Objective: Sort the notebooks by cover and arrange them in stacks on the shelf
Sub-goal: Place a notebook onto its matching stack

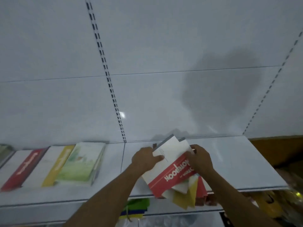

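- Notebooks [170, 171] sit fanned in a loose bundle above the shelf [237, 161], mixed covers showing, likely so they can be picked through.
- Left hand [145, 158] has its fingers clamped on the bundle's white top edge.
- Right hand [200, 158] grips the opposite side, fingers curled round it.
- Sorted stacks [54, 166] lie flat at the left, grouped by cover.

Three notebook stacks [54, 166] lie on the shelf [229, 161] — two hands [145, 158] visible.
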The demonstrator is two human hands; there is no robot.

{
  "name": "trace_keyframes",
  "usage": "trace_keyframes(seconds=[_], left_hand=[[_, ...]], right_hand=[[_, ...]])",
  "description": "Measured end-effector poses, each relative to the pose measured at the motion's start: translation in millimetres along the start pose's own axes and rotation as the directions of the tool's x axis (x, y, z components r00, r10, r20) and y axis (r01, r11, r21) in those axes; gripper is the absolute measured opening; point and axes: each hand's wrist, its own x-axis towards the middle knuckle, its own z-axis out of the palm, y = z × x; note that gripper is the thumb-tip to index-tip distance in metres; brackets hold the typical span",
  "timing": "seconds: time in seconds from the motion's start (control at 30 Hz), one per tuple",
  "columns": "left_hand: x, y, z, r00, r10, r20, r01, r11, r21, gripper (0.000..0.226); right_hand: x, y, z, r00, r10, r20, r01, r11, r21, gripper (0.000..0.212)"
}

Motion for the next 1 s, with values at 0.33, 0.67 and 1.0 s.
trace_keyframes(seconds=[0.33, 0.67, 1.0], left_hand=[[-100, -98, -32, 0.797, -0.505, -0.333, 0.272, 0.790, -0.549, 0.067], [-232, -246, -79, 0.590, -0.698, -0.406, 0.367, 0.680, -0.634, 0.047], [-381, -401, -121, 0.413, -0.790, -0.453, 0.378, 0.601, -0.704, 0.044]], right_hand=[[-43, -100, 92, 0.944, -0.172, 0.280, 0.041, 0.907, 0.419, 0.016], [-166, -237, 242, 0.673, -0.440, 0.595, 0.188, 0.879, 0.438, 0.022], [-343, -354, 360, 0.427, -0.560, 0.710, 0.299, 0.829, 0.473, 0.013]])
